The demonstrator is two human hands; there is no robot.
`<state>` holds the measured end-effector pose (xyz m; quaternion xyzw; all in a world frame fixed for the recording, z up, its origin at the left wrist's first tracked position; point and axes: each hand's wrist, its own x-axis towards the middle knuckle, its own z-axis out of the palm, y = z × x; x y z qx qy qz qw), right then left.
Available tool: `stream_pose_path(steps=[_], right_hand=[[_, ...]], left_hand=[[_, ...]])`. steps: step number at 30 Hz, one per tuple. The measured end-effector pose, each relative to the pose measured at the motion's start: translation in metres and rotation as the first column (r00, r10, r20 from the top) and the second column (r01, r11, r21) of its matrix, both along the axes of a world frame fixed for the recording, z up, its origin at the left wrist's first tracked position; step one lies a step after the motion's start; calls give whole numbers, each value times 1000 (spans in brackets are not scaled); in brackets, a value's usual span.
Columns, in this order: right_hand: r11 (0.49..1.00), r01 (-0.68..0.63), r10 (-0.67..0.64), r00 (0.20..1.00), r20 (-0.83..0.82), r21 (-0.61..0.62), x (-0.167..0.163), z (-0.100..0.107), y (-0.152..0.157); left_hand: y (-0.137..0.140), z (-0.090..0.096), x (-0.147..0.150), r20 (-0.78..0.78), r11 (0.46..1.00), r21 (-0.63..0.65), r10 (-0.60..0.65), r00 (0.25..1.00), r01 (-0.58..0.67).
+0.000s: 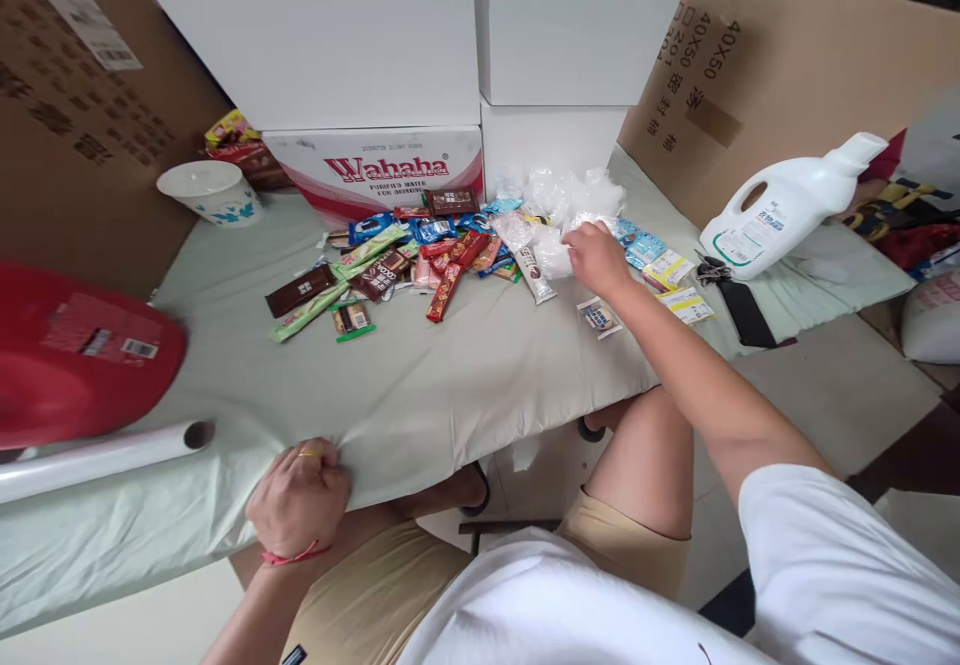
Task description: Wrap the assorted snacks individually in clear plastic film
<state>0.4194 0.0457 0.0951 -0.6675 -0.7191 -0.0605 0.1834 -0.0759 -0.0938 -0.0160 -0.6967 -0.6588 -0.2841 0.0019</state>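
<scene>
When handling crumpled clear plastic (576, 195), just right of upper centre, probably best to pinch single fold lightly and lift straight up, clear of white-wrapped bar (535, 277) just beside it on frame's left; expect light film to cling and drag. Right hand (598, 260): set at plastic's lower edge, knuckles up, fingers curled narrow, cannot tell whether gripping; forearm slanting in from lower right. Left hand (300, 497): folded into fist on tablecloth (420, 385) edge, lower left, nothing visible inside.

Right hand (598, 257) at clear plastic (574, 195), left hand (300, 495) on tablecloth (420, 375), wrapped snacks (448, 290), white bottle (799, 203)
</scene>
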Motion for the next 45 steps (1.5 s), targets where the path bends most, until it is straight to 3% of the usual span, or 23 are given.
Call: stream_pose_path(steps=[3,6,8,10,11,12,14,16,18,20,23,26,30,35,39,42,45], right_hand=[[997,-56,63,990,125,-52,-42,-3,45],[993,-47,57,994,92,-109,-60,-3,76],[998,-5,2,999,-40,-60,-62,2,80],[996,66,-47,951,-307,52,-64,6,64],[991,103,-48,875,-482,88,-67,6,47],[988,127,-35,750,-661,92,-71,4,25],[996,90,-55,346,-937,-25,-82,-7,-33],[987,-52,-152,-32,-988,-151,-96,-27,-98],[967,-97,-252,-248,-935,-235,-110,-47,-155],[960,-80,-279,-364,-889,-269,-125,-62,-194],[960,-77,-278,-369,-887,-269,-143,-67,-218],[957,-171,-272,-263,-926,-232,-151,-59,-219],[922,-325,-274,-164,-947,-211,-145,-49,-216],[850,-466,-394,-251,-884,-246,-137,-54,-216],[837,-492,-428,-312,-848,-241,-137,-62,-216],[861,-455,-407,-354,-842,-225,-133,-64,-216],[879,-425,-378,-349,-857,-215,-126,-64,-216]], left_hand=[[-3,1,2,-36,1000,-7,-28,999,28],[-5,1,3,-62,998,45,-51,997,54],[-6,0,2,-80,994,85,-63,995,70],[-5,-3,1,-89,990,122,-65,994,76],[-5,-5,0,-82,987,142,-65,995,76],[-5,-6,-1,-65,984,161,-66,996,76],[-6,-6,-1,3,979,193,-72,997,70],[-11,-2,5,121,977,208,-73,990,46],[-19,8,24,280,982,184,-89,956,37],[-28,22,54,443,983,115,-182,878,146],[-41,41,113,609,869,50,-417,675,492],[-46,51,160,743,783,2,-418,523,622],[-43,54,181,865,722,-111,-268,424,683],[-45,59,175,972,588,-206,26,236,783],[-44,60,175,976,547,-215,85,202,809],[-41,57,174,978,551,-206,105,178,809],[-40,54,173,968,580,-224,39,248,783]])
